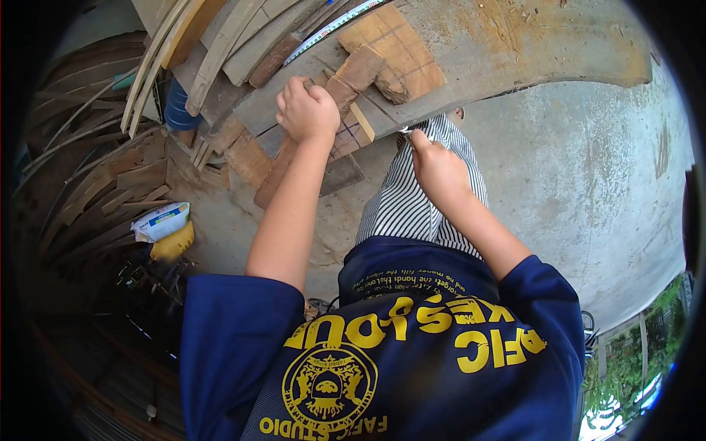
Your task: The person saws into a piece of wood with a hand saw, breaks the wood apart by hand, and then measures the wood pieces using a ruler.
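My left hand (307,112) is closed in a fist above the wooden pieces, with a small dark end showing at its top; the rest of what it grips is hidden. Beside it lies a brown wooden block (355,76), angled across the work surface. A thin pale wood strip (362,122) sits just right of the fist, on a board marked with dark lines (346,141). My right hand (440,169) is closed in front of the plank's near edge, and a small whitish tip pokes out past its fingers. Its kind is too small to tell.
A long grey plank (500,51) spans the top, carrying a square board with drawn lines (403,50) and a measuring tape (327,35). Curved wood pieces (228,51) are stacked at left, near a blue container (179,106). A white-and-blue bag (162,222) lies lower left.
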Demonstrator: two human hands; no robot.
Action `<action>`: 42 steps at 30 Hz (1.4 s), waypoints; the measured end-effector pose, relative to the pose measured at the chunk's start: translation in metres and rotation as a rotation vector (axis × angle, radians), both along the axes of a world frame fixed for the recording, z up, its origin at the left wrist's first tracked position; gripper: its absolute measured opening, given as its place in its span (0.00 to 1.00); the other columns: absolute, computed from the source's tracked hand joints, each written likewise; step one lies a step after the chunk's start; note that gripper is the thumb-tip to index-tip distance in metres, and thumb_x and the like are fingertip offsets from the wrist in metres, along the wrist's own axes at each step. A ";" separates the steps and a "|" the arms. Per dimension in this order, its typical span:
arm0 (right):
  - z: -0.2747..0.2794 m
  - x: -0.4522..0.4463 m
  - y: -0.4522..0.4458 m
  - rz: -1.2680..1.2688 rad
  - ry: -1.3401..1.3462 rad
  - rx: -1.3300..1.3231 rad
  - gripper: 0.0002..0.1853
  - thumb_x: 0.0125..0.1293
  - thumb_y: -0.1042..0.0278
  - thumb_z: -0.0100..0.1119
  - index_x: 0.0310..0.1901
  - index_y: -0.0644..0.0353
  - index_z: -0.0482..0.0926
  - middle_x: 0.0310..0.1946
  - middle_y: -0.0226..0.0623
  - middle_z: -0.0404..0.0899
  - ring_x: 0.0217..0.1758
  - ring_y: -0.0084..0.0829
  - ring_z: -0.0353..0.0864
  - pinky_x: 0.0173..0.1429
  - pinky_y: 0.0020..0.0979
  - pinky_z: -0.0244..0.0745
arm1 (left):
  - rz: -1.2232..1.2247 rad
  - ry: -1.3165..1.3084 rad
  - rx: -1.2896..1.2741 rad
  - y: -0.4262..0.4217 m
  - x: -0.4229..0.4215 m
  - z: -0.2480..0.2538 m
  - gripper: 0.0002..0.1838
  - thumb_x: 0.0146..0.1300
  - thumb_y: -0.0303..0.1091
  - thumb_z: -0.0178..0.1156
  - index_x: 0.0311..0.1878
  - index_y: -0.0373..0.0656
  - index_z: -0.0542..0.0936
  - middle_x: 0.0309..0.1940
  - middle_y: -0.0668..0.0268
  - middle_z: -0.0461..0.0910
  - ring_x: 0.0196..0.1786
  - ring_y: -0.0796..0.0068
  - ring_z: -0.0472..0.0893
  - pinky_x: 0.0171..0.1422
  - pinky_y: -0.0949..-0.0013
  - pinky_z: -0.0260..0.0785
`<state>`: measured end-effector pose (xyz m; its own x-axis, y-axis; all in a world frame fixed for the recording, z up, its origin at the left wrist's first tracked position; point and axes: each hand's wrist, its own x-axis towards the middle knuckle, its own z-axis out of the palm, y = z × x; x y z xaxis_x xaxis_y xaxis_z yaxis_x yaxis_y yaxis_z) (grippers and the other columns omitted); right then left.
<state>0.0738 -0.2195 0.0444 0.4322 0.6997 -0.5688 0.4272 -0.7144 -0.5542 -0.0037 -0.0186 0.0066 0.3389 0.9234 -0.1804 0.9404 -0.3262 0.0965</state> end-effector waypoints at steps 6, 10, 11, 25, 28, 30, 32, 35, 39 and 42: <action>-0.004 0.000 0.021 0.007 -0.001 0.064 0.07 0.65 0.67 0.49 0.41 0.59 0.68 0.23 0.49 0.79 0.25 0.49 0.81 0.27 0.47 0.76 | 0.021 0.024 -0.018 0.002 0.000 -0.001 0.16 0.58 0.37 0.45 0.46 0.45 0.74 0.51 0.65 0.76 0.60 0.64 0.68 0.62 0.53 0.57; 0.006 0.009 -0.008 -0.024 -0.007 -0.007 0.06 0.65 0.67 0.49 0.41 0.58 0.69 0.22 0.52 0.78 0.27 0.52 0.80 0.30 0.49 0.75 | 0.038 0.024 -0.031 0.002 0.002 0.000 0.15 0.58 0.38 0.45 0.46 0.45 0.74 0.51 0.65 0.76 0.60 0.65 0.68 0.61 0.54 0.57; 0.003 0.008 -0.008 -0.022 -0.022 -0.006 0.07 0.64 0.67 0.50 0.41 0.57 0.69 0.23 0.51 0.79 0.27 0.51 0.81 0.28 0.47 0.76 | 0.027 0.029 -0.036 0.001 0.000 0.001 0.15 0.58 0.38 0.45 0.46 0.45 0.74 0.50 0.65 0.76 0.60 0.65 0.68 0.61 0.54 0.57; -0.026 0.006 0.027 0.048 -0.060 0.114 0.06 0.65 0.67 0.49 0.40 0.58 0.68 0.23 0.53 0.79 0.27 0.52 0.80 0.30 0.48 0.76 | 0.020 0.038 -0.033 0.004 0.000 0.002 0.16 0.58 0.38 0.43 0.47 0.47 0.74 0.52 0.65 0.76 0.60 0.65 0.69 0.60 0.53 0.59; -0.035 0.004 0.046 0.010 -0.017 0.124 0.06 0.66 0.66 0.49 0.41 0.58 0.68 0.24 0.54 0.78 0.29 0.55 0.79 0.33 0.51 0.74 | 0.008 0.033 -0.023 0.004 0.000 0.000 0.16 0.58 0.38 0.42 0.47 0.46 0.74 0.51 0.65 0.76 0.60 0.65 0.69 0.60 0.52 0.59; -0.036 0.004 0.047 0.003 -0.018 0.139 0.06 0.66 0.66 0.48 0.40 0.58 0.68 0.24 0.54 0.78 0.29 0.55 0.79 0.33 0.51 0.74 | 0.016 0.027 -0.004 0.002 -0.001 0.000 0.16 0.58 0.38 0.43 0.47 0.46 0.74 0.51 0.65 0.76 0.60 0.65 0.69 0.60 0.52 0.58; -0.035 0.003 0.045 -0.009 -0.016 0.154 0.06 0.66 0.66 0.48 0.40 0.57 0.68 0.24 0.54 0.78 0.29 0.55 0.79 0.33 0.51 0.74 | 0.024 0.029 -0.020 0.002 -0.001 0.001 0.16 0.58 0.38 0.43 0.47 0.46 0.74 0.51 0.66 0.76 0.60 0.65 0.69 0.60 0.53 0.58; -0.031 0.006 0.047 0.047 -0.036 0.132 0.06 0.65 0.67 0.49 0.41 0.58 0.67 0.23 0.53 0.79 0.29 0.52 0.81 0.32 0.49 0.76 | 0.029 0.022 -0.019 0.001 -0.002 0.000 0.16 0.58 0.38 0.43 0.47 0.46 0.74 0.51 0.66 0.76 0.60 0.65 0.69 0.61 0.53 0.58; -0.017 0.003 0.050 0.031 -0.044 0.075 0.07 0.65 0.67 0.49 0.41 0.58 0.67 0.24 0.53 0.79 0.29 0.53 0.81 0.32 0.49 0.76 | 0.021 -0.036 -0.003 0.002 -0.003 -0.003 0.15 0.58 0.40 0.46 0.43 0.44 0.74 0.47 0.63 0.76 0.57 0.63 0.69 0.65 0.54 0.54; -0.016 0.003 0.052 0.025 -0.053 0.050 0.07 0.65 0.67 0.49 0.41 0.58 0.67 0.24 0.52 0.79 0.29 0.53 0.81 0.32 0.49 0.76 | 0.017 -0.045 0.006 0.002 -0.003 -0.003 0.15 0.58 0.39 0.46 0.43 0.44 0.74 0.46 0.63 0.76 0.57 0.63 0.69 0.65 0.54 0.54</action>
